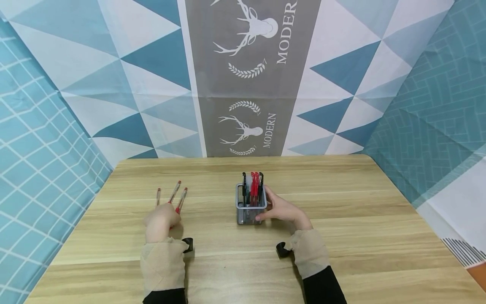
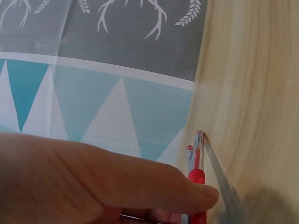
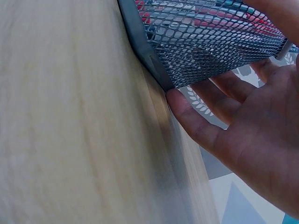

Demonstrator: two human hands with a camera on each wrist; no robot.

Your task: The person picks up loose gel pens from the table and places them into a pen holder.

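Note:
My left hand (image 1: pixel 161 217) is at the left of the table, pinching a red pen (image 2: pixel 197 176); in the left wrist view a finger crosses in front of it. The far end of this pen points away from me along the table. A second red pen (image 1: pixel 174 192) lies right beside it, and a third pen (image 1: pixel 158 196) is a little to the left; the hand hides their near parts. My right hand (image 1: pixel 282 209) grips the right side of a silver mesh pen holder (image 3: pixel 210 46), thumb at the near side. Several black and red pens (image 1: pixel 253 185) stand upright in the holder.
The wooden table (image 1: pixel 353 261) carries everything. Behind it hangs a patterned cloth (image 1: pixel 243 84) with deer heads, and blue tiled cloth (image 1: pixel 34 160) borders the left. A black strap piece (image 1: pixel 282 250) juts from the right wrist, another black piece (image 1: pixel 187 245) from the left.

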